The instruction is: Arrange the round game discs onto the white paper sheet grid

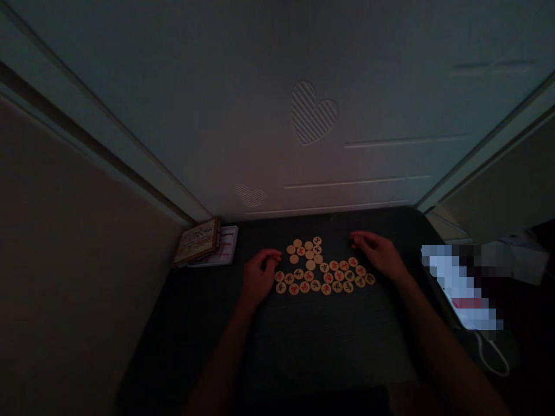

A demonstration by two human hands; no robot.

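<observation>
Several round wooden Chinese chess pieces lie on the dark table. Face-up pieces [328, 278] with red or dark characters form uneven rows at the front. Behind them, a looser group mixes blank-looking discs [309, 254] with a few showing characters. At the left end of the rows rests my left hand [259, 276], its bent fingers and thumb apart, with no piece visible in it. Beyond the right end of the group is my right hand [377, 251]. Its thumb and fingertips come together, and anything between them is too dark to make out.
A flat box with a printed picture [197, 242] lies partly over a white-and-pink item [228, 245] at the table's back left. A lit, blurred-out screen [459, 289] with a white cable [494, 364] is at the right. A pale panel with embossed hearts [313, 112] rises behind the table.
</observation>
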